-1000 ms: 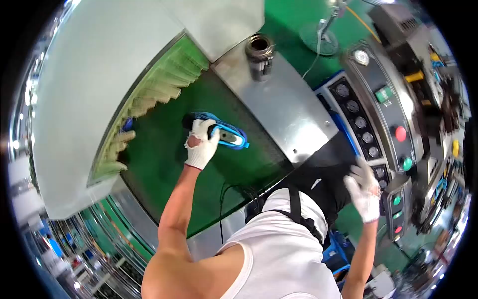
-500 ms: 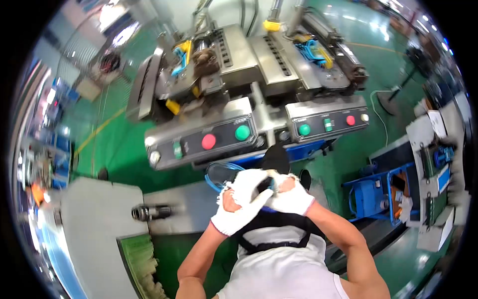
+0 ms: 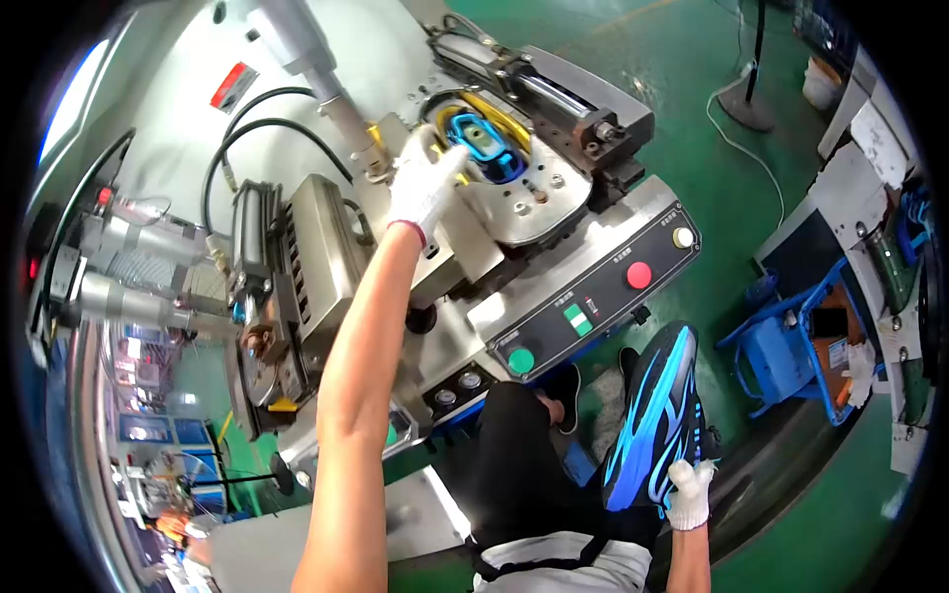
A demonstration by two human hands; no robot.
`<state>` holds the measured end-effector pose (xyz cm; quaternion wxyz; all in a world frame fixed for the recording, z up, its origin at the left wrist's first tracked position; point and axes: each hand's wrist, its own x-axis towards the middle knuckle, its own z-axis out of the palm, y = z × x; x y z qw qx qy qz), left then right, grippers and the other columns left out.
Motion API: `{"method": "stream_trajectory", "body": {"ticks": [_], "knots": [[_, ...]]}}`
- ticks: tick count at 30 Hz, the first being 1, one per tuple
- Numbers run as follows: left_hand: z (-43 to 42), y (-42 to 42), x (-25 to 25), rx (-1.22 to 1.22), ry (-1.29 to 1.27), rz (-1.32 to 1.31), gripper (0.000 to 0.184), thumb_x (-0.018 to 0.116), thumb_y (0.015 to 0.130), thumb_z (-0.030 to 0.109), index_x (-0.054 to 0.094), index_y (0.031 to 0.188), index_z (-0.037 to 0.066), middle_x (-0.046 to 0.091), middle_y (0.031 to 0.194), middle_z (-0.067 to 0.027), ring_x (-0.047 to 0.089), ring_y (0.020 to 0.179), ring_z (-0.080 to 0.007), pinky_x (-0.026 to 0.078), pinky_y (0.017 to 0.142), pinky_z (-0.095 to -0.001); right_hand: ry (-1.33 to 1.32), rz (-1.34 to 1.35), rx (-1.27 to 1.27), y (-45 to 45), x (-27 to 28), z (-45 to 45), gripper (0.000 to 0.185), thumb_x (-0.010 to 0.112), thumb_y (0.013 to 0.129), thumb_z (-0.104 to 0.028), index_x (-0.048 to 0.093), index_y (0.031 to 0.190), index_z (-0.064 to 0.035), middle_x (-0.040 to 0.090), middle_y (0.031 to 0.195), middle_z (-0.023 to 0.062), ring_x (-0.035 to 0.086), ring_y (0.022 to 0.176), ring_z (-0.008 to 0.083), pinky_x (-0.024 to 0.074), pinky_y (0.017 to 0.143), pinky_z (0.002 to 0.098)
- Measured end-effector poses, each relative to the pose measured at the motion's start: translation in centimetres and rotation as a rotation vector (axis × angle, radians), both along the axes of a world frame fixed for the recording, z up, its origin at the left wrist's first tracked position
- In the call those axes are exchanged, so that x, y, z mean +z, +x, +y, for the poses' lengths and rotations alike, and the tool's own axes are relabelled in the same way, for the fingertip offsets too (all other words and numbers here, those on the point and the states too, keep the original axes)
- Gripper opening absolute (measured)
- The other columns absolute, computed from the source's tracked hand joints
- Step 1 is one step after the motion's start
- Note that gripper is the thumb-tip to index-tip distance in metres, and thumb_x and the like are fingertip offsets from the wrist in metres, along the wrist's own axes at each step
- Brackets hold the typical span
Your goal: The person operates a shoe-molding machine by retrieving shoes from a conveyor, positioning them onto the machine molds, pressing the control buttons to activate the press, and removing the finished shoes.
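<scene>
My left hand, in a white knit glove, reaches onto the machine with its fingers apart. Its fingertips are beside a blue shoe set in the machine's fixture, close to the yellow pad around it; whether they touch is unclear. Down at the right, my right hand, also gloved, is closed on one end of a black and blue sneaker. The patterned blue side of the sneaker faces up, above the floor beside my leg.
A control panel with a red button and a green button fronts the machine. Pneumatic cylinders flank the fixture. A blue cart stands at right, near a workbench. A fan stand is behind.
My hands were together above my lap and are now apart. The left has gone forward to the fixture; the right has moved right and now holds a sneaker. The view has turned and come nearer the machine.
</scene>
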<state>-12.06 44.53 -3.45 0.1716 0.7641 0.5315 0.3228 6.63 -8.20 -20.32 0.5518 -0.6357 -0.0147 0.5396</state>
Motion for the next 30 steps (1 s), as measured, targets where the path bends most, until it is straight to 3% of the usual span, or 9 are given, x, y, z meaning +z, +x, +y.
{"method": "stream_trajectory", "body": {"ticks": [5,7,13,16,19,20,24,27,30], "knots": [[10.1,5.1,-4.1,0.037,0.037,0.034,0.061,0.074,0.094,0.038,0.063,0.145,0.005,0.068,0.138,-0.0191,0.066,0.125,-0.0285,0.049,0.108,-0.0362,-0.069,0.130,-0.066,1.6,-1.9,0.9,0.058,0.086,0.075,-0.025,0.052,0.120,-0.0091,0.051,0.086,-0.0077,0.047,0.064,0.0056,0.0420,0.056,0.0265],[10.8,6.6,-5.3,0.016,-0.012,-0.065,0.040,0.066,0.100,0.029,0.069,0.134,0.010,0.075,0.107,-0.0127,0.071,0.096,-0.0222,0.055,0.089,-0.0347,-0.062,0.114,-0.078,1.9,-4.1,0.3,0.053,0.084,0.076,-0.023,0.054,0.118,-0.0087,0.052,0.083,-0.0084,0.047,0.062,0.0044,0.0402,0.052,0.0247],[10.7,5.9,-4.9,0.040,0.173,-0.159,0.024,0.065,0.104,0.022,0.074,0.122,0.009,0.074,0.109,-0.0116,0.070,0.099,-0.0192,0.053,0.090,-0.0332,-0.147,0.134,-0.119,1.2,-2.1,2.7,0.048,0.082,0.081,-0.022,0.049,0.115,-0.0129,0.044,0.071,-0.0090,0.044,0.057,0.0047,0.0335,0.047,0.0244],[7.4,4.3,-1.4,-0.013,0.233,-0.304,0.029,0.067,0.104,0.024,0.072,0.124,0.004,0.076,0.113,-0.0115,0.069,0.105,-0.0198,0.053,0.096,-0.0335,-0.053,0.083,-0.192,0.5,-1.6,2.6,0.037,0.082,0.081,-0.023,0.048,0.092,-0.0139,0.044,0.073,-0.0075,0.041,0.059,0.0073,0.0337,0.052,0.0289],[1.4,1.7,3.0,-0.093,0.410,-0.413,0.031,0.066,0.107,0.025,0.072,0.130,0.006,0.077,0.113,-0.0063,0.067,0.099,-0.0120,0.054,0.092,-0.0280,0.306,-0.035,-0.152,0.6,-5.1,1.8,0.066,0.072,0.093,-0.021,0.047,0.152,-0.0075,0.067,0.127,0.0075,0.068,0.110,0.0215,0.0547,0.101,0.0420],[-2.9,1.1,5.1,-0.111,0.386,-0.447,0.029,0.066,0.107,0.022,0.072,0.130,0.005,0.076,0.116,-0.0055,0.066,0.100,-0.0099,0.053,0.092,-0.0262,0.313,-0.174,-0.193,-0.2,-2.6,3.7,0.032,0.072,0.089,-0.013,0.051,0.112,-0.0107,0.057,0.099,0.0001,0.057,0.089,0.0145,0.0448,0.082,0.0355],[-15.6,-5.5,7.0,-0.270,0.359,-0.509,0.031,0.063,0.091,-0.006,0.075,0.118,0.004,0.075,0.121,-0.0106,0.069,0.115,-0.0197,0.053,0.104,-0.0331,0.445,-0.206,-0.284,-0.9,3.9,9.2,0.032,0.072,0.090,-0.003,0.065,0.121,-0.0056,0.064,0.104,-0.0036,0.055,0.083,0.0072,0.0473,0.078,0.0277],[-23.6,-11.4,3.8,-0.587,0.141,-0.445,0.042,0.070,0.074,-0.012,0.077,0.109,0.008,0.074,0.123,-0.0134,0.069,0.121,-0.0366,0.054,0.108,-0.0455,0.484,-0.485,-0.131,1.3,5.2,13.7,0.050,0.078,0.092,-0.008,0.059,0.138,0.0004,0.064,0.131,0.0038,0.059,0.105,0.0076,0.0496,0.087,0.0270],[-28.1,-14.8,-0.6,-0.667,0.002,-0.436,0.025,0.074,0.086,0.004,0.075,0.110,0.009,0.073,0.125,-0.0156,0.066,0.125,-0.0356,0.044,0.118,-0.0515,0.262,-0.728,0.041,3.5,9.2,22.1,0.038,0.087,0.088,-0.026,0.079,0.114,0.0008,0.072,0.095,0.0035,0.061,0.076,0.0112,0.0520,0.072,0.0313]]}}
